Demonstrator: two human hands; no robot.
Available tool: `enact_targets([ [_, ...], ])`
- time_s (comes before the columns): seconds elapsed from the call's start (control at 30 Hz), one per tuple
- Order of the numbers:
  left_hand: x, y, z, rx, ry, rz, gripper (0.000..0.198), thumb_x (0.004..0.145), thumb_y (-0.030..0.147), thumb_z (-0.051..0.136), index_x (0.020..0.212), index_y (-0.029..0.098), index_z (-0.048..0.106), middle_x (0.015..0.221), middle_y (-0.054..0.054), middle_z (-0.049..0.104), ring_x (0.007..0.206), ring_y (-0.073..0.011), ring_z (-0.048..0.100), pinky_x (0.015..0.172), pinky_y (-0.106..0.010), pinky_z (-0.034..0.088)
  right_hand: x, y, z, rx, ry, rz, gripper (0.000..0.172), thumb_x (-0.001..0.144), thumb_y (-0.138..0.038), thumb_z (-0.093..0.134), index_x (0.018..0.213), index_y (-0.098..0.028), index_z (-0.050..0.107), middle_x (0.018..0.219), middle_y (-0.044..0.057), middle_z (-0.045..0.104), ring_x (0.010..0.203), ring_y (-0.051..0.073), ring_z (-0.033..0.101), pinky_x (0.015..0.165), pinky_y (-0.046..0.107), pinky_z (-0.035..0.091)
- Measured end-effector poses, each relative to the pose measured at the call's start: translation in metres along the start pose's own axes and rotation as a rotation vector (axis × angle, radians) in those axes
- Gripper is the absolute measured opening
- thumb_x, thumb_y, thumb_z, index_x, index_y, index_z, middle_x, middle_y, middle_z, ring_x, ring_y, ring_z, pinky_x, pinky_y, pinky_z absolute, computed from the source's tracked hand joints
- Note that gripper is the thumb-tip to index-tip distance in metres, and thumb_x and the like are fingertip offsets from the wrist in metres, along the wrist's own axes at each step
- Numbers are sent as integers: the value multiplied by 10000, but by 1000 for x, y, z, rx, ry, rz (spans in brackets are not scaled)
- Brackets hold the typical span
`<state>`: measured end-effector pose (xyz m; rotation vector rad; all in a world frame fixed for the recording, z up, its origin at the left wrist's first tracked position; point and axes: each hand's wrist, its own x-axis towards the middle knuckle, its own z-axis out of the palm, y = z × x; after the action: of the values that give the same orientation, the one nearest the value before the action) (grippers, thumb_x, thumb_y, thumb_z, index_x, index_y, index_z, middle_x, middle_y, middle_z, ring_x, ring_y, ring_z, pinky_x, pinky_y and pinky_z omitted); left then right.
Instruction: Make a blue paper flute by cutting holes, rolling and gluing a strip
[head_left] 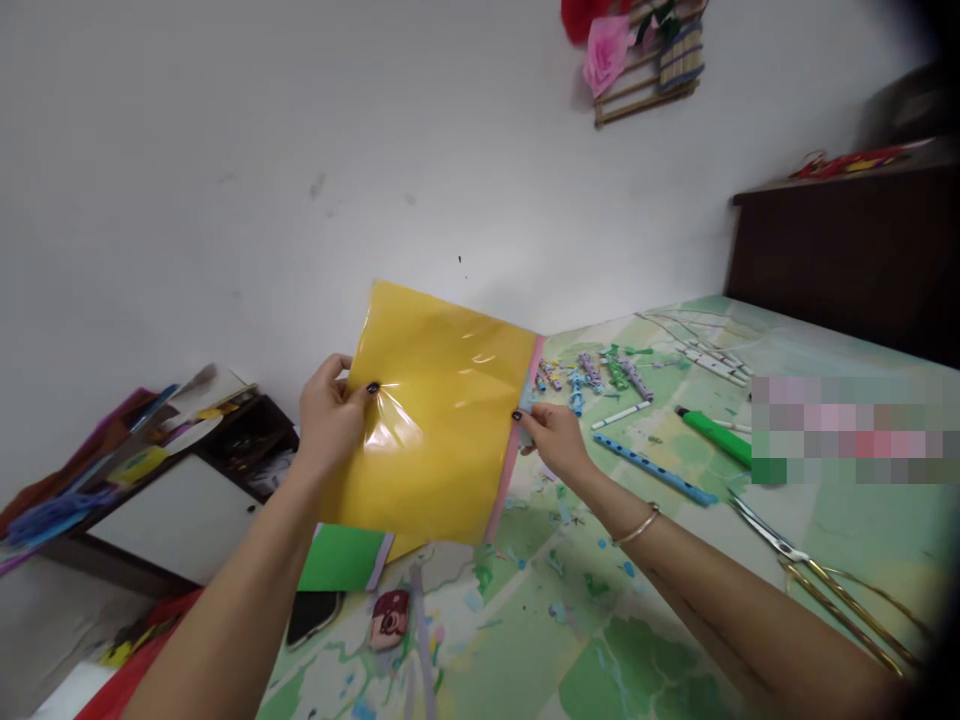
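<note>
A glossy yellow sheet (442,400) with a pink strip down its right edge is held up above the table. My left hand (334,410) pinches its left side, thumb on the front face and the fingers partly behind it. My right hand (555,437) is closed on the right edge at the pink strip, with a bit of pale blue at the fingertips. Below the yellow sheet lies a green sheet (341,558) with a pale purple strip. A small dark red case (390,619) is on the table close by, beside a phone (313,615).
On the patterned table (525,680) lie gold-handled scissors (799,555), a green cutter (712,435), a blue dotted strip (652,468), a white pen (621,415), several small patterned rolls (590,372) and paper scraps. A cabinet (180,515) stands left, a dark wooden box (847,250) right.
</note>
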<state>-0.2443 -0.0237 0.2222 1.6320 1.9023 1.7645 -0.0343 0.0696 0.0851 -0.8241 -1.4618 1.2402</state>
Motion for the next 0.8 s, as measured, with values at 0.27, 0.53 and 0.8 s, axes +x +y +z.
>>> enact_targets([
  [0.27, 0, -71, -31, -266, -42, -368, 379, 500, 165, 703, 841, 185, 538, 565, 24, 588, 486, -172, 596, 470, -266, 492, -20, 32, -39, -333, -88, 204, 196, 741, -269, 526, 641, -121, 606, 546, 75, 641, 453, 187, 613, 425, 260, 465],
  [0.53, 32, -101, -147, -259, 71, -347, 333, 551, 70, 622, 866, 163, 569, 686, 17, 633, 568, -135, 604, 596, -279, 541, -22, 49, -66, -753, 25, 69, 305, 730, -252, 552, 994, -116, 620, 1076, 157, 621, 1041, 321, 541, 896, 420, 381],
  [0.8, 35, -152, -177, 80, -56, -729, 194, 721, 125, 582, 913, 146, 558, 685, 8, 618, 636, -145, 607, 616, -285, 528, -40, 69, -34, -709, -132, -35, 283, 780, -259, 470, 1008, -152, 598, 1000, 102, 645, 947, 227, 588, 801, 328, 442],
])
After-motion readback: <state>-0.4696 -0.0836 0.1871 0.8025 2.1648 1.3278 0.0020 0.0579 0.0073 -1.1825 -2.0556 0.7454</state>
